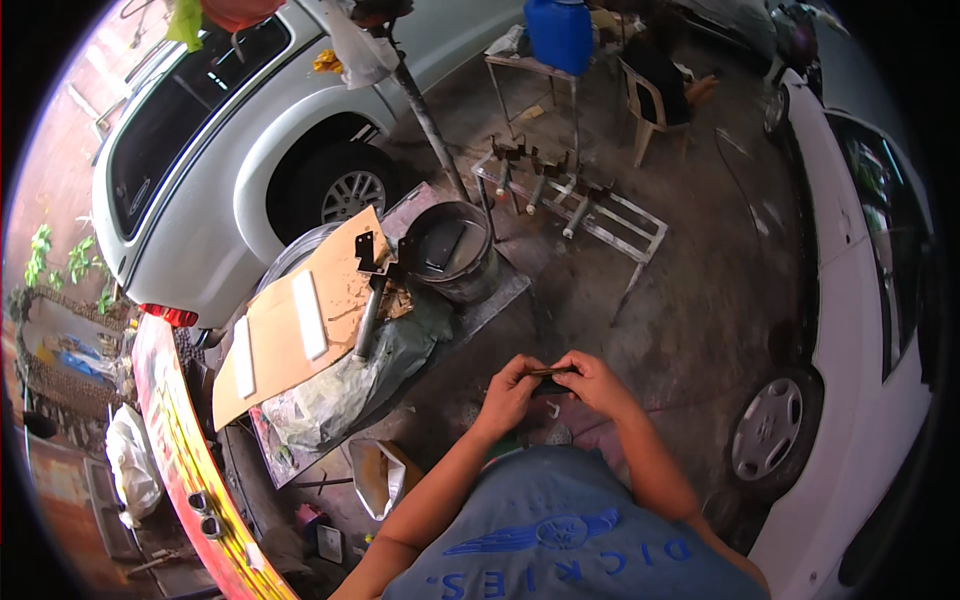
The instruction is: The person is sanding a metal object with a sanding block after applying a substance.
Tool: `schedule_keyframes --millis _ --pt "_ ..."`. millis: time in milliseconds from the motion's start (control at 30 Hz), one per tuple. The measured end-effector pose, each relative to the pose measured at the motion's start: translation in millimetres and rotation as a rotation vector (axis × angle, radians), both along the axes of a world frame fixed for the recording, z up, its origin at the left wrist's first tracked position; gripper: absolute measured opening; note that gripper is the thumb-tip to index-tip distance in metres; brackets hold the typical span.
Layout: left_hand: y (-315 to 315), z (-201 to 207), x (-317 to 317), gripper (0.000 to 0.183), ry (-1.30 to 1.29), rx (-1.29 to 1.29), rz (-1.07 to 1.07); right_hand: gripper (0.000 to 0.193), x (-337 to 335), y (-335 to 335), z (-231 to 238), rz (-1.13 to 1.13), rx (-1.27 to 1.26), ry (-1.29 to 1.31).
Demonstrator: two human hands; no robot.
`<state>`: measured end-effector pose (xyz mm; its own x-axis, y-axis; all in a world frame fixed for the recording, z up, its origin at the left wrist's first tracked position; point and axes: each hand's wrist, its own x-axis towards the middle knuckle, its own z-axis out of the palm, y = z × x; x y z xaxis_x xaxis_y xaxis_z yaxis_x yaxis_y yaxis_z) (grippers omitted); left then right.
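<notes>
In front of my chest, my left hand (511, 391) and my right hand (594, 381) meet over the floor. Pinched between the fingers of both is a thin, dark yellow-brown strip (546, 373). Its kind I cannot make out, as my fingers cover both ends. Left of my hands, a black bucket (470, 285) with a dark flat piece in it stands on a low table. A metal bracket with a tube (371, 318) leans beside it on brown cardboard (272, 345), where two white strips (309, 315) lie.
A silver vehicle (215, 190) stands at the left and a white car (845, 300) at the right. Ahead is a metal frame (625, 228) with brackets on it. Farther off, a person sits on a chair (645, 125) near a blue jug (558, 38). An open tin (385, 478) stands at my left.
</notes>
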<state>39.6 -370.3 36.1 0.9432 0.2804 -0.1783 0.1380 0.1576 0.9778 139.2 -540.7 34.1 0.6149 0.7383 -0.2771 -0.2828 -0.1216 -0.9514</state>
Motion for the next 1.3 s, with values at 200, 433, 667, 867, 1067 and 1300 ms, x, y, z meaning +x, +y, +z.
schedule_keyframes --millis 200,433,667,867,1067,1300 --pt "21.3 -20.2 7.8 0.012 0.138 -0.286 0.090 0.033 -9.2 20.0 29.6 0.006 -0.090 -0.508" --pt "60.8 -21.2 23.7 0.016 0.193 -0.672 0.015 0.025 20.2 51.3 -0.8 -0.025 -0.071 -0.376" --pt "104.4 -28.9 67.1 0.016 0.047 -0.259 -0.035 0.015 58.8 111.0 2.4 -0.066 -0.044 -0.163" --pt "165.5 -18.6 115.9 0.016 0.036 0.114 -0.133 0.016 126.4 167.3 -6.9 0.032 -0.039 -0.487" --pt "219.6 -67.9 173.0 0.030 0.077 0.873 0.075 0.018 180.4 240.0 37.1 0.052 -0.393 -0.835" --pt "259.5 -131.8 244.2 0.033 0.764 0.795 -0.516 0.018 227.7 347.4 2.7 0.470 -0.586 -1.210"
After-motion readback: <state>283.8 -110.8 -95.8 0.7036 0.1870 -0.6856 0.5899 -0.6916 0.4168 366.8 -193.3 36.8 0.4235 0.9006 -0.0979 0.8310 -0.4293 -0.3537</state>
